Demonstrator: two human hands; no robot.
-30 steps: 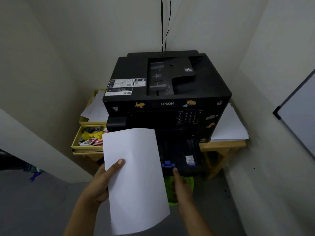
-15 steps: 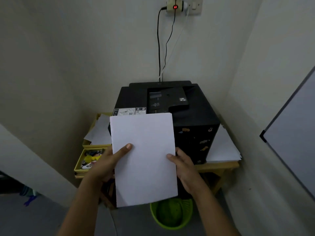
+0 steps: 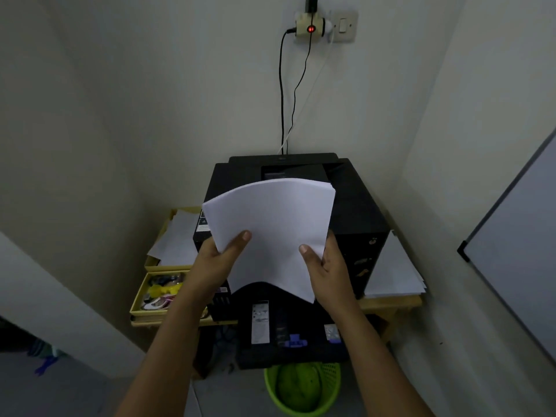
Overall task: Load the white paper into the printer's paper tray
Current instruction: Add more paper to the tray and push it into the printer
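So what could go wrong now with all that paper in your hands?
The white paper is bowed into an arch between the left hand and right hand, so it might crease or go in crooked. The paper tray sticks out low below the stack, so loose sheets could slip past it, maybe into the green basket underneath. The sheets could also catch on the blue guide.
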